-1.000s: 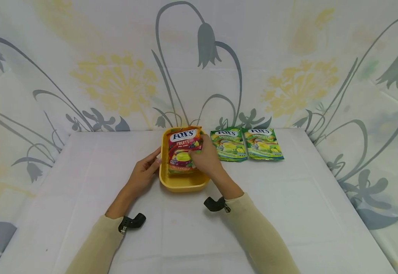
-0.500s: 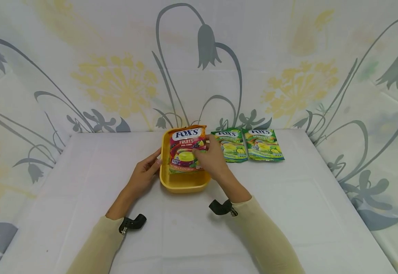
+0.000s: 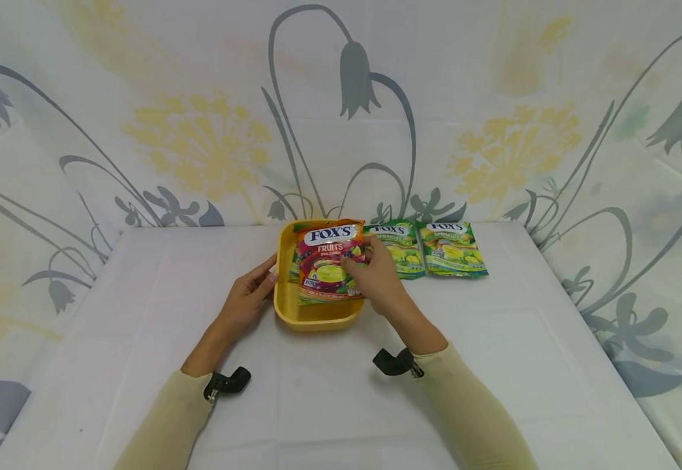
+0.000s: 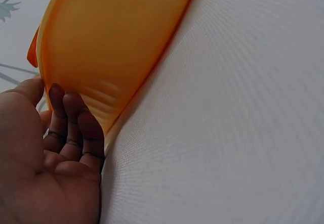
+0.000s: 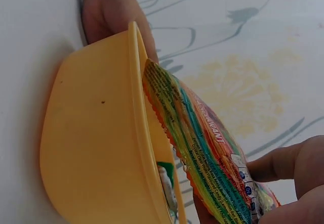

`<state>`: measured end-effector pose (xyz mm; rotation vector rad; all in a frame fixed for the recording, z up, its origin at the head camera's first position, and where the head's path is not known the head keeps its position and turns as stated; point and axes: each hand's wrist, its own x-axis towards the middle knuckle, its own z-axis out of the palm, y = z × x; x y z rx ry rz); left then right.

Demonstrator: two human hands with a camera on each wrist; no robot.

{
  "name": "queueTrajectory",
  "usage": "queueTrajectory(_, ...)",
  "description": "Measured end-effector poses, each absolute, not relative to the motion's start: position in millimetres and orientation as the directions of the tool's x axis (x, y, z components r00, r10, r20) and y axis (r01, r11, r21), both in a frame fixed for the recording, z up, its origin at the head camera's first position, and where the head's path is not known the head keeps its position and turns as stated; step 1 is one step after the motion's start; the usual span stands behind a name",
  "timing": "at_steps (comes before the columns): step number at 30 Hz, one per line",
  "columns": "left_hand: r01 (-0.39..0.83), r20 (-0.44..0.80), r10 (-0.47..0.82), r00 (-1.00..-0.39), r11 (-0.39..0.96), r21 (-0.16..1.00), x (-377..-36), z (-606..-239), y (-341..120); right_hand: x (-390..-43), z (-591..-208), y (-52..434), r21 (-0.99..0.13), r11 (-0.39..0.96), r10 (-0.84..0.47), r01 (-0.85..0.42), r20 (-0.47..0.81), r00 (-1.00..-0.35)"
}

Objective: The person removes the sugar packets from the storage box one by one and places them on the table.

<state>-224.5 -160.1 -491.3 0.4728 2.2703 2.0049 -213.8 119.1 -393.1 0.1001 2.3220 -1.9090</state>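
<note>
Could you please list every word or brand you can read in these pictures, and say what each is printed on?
"FOX'S" and "FRUITS": red candy pack, pinched by the right hand over the yellow tub.
"FOX'S": each of the two green packs on the table.
Smaller print on all packs, and the pack's side text in the right wrist view, is too blurred to read.

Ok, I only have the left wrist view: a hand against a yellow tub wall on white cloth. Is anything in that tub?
Observer: Yes. A red Fox's Fruits packet stands tilted in the yellow tub.
Operator: Is it held?
Observer: The right hand pinches its right edge.
Operator: Anything under it?
Observer: The right wrist view shows a green packet low inside the tub.
Operator: More packets outside?
Observer: Two green Fox's packets lie flat right of the tub.
</note>
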Motion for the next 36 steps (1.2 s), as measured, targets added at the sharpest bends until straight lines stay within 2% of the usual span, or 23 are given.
queueTrajectory(11, 0.181, 0.152, 0.274, -0.950, 0.082, 0.980, -224, -490, -159, -208, -391, 138, -0.965, 0.158, -0.032, 0.208, -0.215, -0.976)
queueTrajectory(19, 0.163, 0.136, 0.274, -0.952, 0.079, 0.983, -224, -491, -159, -203, -392, 153, -0.956, 0.180, -0.027, 0.230, -0.239, -0.971)
queueTrajectory(36, 0.171, 0.141, 0.272, -0.952, 0.090, 0.981, -224, -490, -159, -198, -402, 188, -0.957, 0.121, -0.034, 0.265, -0.270, -0.962)
